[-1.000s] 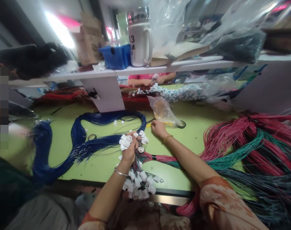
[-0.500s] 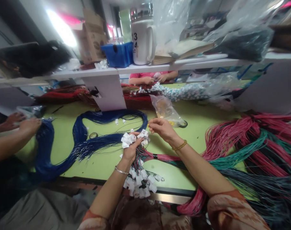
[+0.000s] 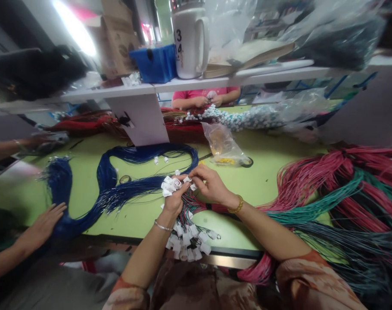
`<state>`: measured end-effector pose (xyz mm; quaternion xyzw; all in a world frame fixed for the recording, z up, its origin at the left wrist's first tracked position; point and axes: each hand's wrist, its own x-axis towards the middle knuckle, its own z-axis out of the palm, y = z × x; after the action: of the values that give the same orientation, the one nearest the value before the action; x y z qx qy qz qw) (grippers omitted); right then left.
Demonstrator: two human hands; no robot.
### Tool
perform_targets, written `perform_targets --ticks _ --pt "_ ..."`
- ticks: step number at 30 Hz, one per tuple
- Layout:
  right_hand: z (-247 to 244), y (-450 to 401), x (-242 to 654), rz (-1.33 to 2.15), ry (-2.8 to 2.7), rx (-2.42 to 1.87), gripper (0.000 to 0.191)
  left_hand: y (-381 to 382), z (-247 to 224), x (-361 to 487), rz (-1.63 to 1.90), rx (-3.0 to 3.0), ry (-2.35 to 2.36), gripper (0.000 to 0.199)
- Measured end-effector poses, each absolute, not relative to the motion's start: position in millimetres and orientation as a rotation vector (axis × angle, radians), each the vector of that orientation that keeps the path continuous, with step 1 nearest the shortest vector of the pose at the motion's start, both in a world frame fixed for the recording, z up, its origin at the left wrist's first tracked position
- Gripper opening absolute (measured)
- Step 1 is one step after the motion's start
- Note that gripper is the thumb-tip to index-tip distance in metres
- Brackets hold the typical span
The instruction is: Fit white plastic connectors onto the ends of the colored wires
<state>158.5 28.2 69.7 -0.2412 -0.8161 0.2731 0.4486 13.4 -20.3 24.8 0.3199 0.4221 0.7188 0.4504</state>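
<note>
My left hand (image 3: 175, 199) is closed around several white connectors (image 3: 170, 185) on thin wires. Fingers of my right hand (image 3: 212, 183) are pinched at a white connector beside my left thumb; a small yellow bit shows near those fingertips. More white connectors (image 3: 188, 241) hang below my left hand at the table's front edge. A pink and green wire bundle (image 3: 299, 200) runs from under my hands to the right. Behind them lies a clear plastic bag (image 3: 223, 144) with yellow pieces.
Blue wire bundles (image 3: 107, 172) curve across the green table (image 3: 144, 221) at left, with a tape roll (image 3: 125, 179). A co-worker's hand (image 3: 49, 221) rests there. A shelf (image 3: 263, 77) holds a white mug (image 3: 190, 43) and blue box (image 3: 155, 63). Another person sits opposite.
My right hand has moved left and down to the connectors in my left hand. At left, the co-worker's hands have moved apart, one now on the blue wires.
</note>
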Motion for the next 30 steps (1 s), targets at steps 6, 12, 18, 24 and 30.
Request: perform_targets --ticks 6,12,18,24,30 --pt "68 24 159 0.701 -1.966 -0.663 0.01 -22 29 13 1.768 0.894 1.116 0.024" --pt "63 24 159 0.485 -2.099 -0.7 0.011 -22 27 14 1.806 1.072 1.226 0.022" --pt "53 19 155 0.305 -2.219 -0.694 0.035 -24 20 11 1.801 1.105 1.363 0.028" --pt "53 0 143 0.351 -2.268 -0.804 0.044 -22 10 7 1.837 1.008 1.361 0.025" --pt "44 52 155 0.654 -2.096 -0.927 0.03 -17 17 12 1.895 0.903 1.31 0.032"
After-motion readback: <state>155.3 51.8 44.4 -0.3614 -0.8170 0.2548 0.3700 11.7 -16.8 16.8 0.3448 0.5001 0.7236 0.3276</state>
